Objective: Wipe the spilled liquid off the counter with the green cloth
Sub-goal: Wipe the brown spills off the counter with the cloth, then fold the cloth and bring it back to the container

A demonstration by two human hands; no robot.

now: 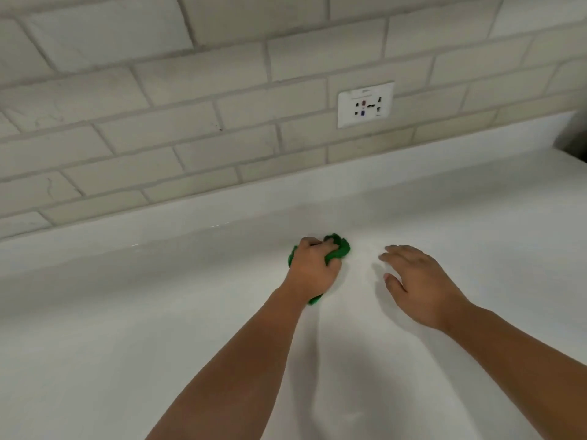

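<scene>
Gripping the bunched green cloth (341,249) against the counter (158,312) at mid-frame, the left hand (313,271) looks mid-wipe while the right hand (422,284) spreads open just beside it; whether liquid remains I cannot tell.

We see a white counter (152,328) with a low upstand (286,192) along its twelve o'clock side. A bunched green cloth (341,249) lies on it near the middle; a dark object (573,142), cut off, sits at two o'clock.
</scene>
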